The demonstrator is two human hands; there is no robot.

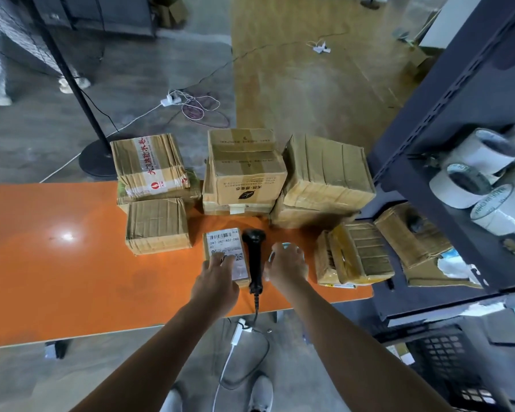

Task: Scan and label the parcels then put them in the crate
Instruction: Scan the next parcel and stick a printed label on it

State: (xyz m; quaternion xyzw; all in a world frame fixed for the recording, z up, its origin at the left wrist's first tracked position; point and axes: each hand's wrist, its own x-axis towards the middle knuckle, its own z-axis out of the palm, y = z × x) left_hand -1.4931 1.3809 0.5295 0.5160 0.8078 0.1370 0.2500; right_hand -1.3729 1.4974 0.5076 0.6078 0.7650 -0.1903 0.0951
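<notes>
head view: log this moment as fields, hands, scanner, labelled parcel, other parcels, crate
labelled parcel: small, flat on the orange table, label up
left hand: straight fingers pressing on the parcel's label
right hand: curled over a pale roll, which is mostly hidden
scanner: black, lying on the table between the hands
other parcels: brown boxes stacked along the table's far edge
crate: black, low at the right, beside the shelving

The left hand (pixel 217 278) pressed flat fingers on the labelled small parcel (pixel 224 243); the black scanner (pixel 254 257) lay just beside it on the orange table (pixel 57 263); the right hand (pixel 287 267) covered a pale roll (pixel 271 257) (grip unclear).
</notes>
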